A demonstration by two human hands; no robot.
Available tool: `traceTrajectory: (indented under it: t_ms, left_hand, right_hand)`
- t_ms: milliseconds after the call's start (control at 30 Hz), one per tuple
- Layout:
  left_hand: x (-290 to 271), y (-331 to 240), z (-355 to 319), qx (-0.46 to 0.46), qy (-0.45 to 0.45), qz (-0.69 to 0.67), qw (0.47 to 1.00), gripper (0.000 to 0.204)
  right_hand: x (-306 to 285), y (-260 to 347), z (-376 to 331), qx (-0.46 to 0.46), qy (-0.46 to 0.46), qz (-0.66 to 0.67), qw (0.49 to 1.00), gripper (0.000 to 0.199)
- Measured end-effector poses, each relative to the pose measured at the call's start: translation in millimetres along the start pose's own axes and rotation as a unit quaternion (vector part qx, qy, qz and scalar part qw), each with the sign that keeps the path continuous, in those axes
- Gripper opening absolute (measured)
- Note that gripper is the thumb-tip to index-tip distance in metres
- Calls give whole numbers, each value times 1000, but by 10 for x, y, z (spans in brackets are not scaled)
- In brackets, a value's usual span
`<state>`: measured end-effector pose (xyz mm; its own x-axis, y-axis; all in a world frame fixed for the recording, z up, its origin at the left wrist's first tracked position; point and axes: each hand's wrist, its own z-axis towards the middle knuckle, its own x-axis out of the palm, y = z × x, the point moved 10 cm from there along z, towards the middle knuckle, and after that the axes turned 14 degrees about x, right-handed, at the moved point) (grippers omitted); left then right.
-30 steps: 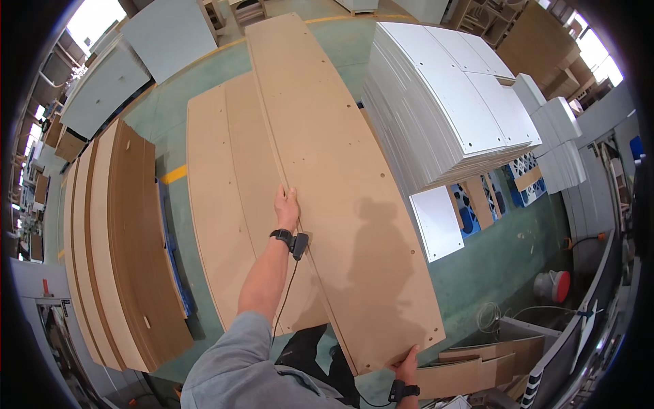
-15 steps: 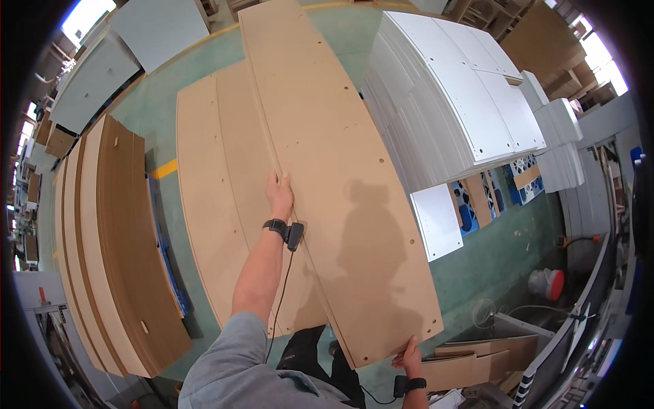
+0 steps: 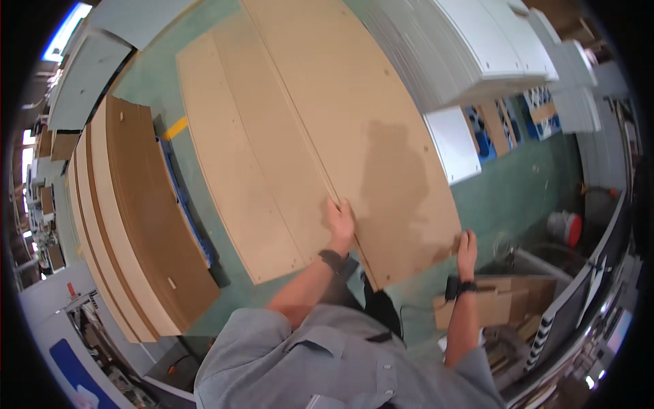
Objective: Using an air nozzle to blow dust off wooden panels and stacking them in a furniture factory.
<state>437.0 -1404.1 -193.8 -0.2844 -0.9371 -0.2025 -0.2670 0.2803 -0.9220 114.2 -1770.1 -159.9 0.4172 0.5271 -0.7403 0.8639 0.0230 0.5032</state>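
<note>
A long brown fibreboard panel point(image 3: 402, 198) stretches away in front of me, with small holes along its right side. My left hand point(image 3: 340, 221) is closed on its left long edge, a little up from the near end. At the near right corner is my right hand point(image 3: 467, 255), fingers together and upward against the edge. Its fingertips are blurred. Beneath and to the left lies another brown panel point(image 3: 231, 157), partly covered by the first one. Both my wrists carry dark bands with small dark devices.
On the left stands a stack of brown and pale boards point(image 3: 146, 218) over a blue pallet. White panels point(image 3: 470, 41) are stacked at the far right, above blue pallets. Offcuts point(image 3: 501, 300), a metal frame and a white bucket point(image 3: 562, 228) with a red end lie to the right.
The view has tilted toward my body. The upper panel has come nearer, and its far end is out of view. My right hand has shifted from the near edge to the right corner.
</note>
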Motion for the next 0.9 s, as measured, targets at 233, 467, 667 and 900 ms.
traceTrajectory:
  t_ms: [233,467,667,900]
  left_hand:
    - [519,712,-2450,-150,-9,-67,986,56]
    - [650,961,-2479,-202,-35,-153,967,39]
    - [481,1029,-2547,-224,-37,-127,966,38]
    - [493,1231,-2788,-224,245,-168,928,17]
  right_hand:
    - [142,-165,25,-78,9,-67,995,41]
    - [140,-147,-88,-165,-2,2,986,36]
    - [173,-202,113,-149,60,42,986,35]
    - [-433,-1680,-295,-111,78,108,985,29]
